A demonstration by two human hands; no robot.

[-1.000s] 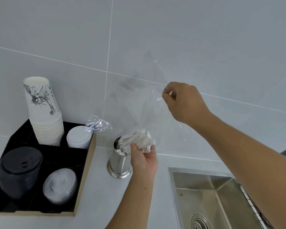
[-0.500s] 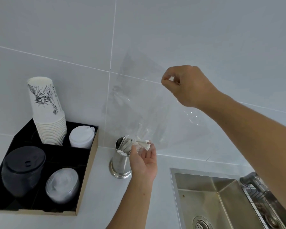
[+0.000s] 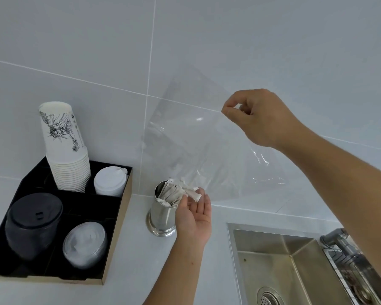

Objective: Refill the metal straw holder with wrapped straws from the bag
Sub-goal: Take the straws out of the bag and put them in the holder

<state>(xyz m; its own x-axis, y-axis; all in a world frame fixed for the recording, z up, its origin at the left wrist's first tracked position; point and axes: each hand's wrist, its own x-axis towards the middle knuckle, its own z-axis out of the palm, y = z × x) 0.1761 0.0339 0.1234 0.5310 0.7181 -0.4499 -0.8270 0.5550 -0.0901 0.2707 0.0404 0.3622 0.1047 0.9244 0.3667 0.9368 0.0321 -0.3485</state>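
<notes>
Straws (image 3: pixel 180 192) in white wrappers already stand in the metal holder (image 3: pixel 163 213). Your right hand (image 3: pixel 261 118) pinches the clear bag (image 3: pixel 198 148) aloft, seemingly emptied; your left hand (image 3: pixel 195 213), fingers relaxed, steadies the bundle. Next, settle them upright and lift the bag clear.

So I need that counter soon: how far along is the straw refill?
Nearly done, by the look of it. The holder already has a bundle of wrapped straws in it. In hand: the right hand pinches the bag up by an edge over the holder, and it looks empty; the open left hand touches the straw tips. Left: settling those straws in and putting the bag away.
</notes>
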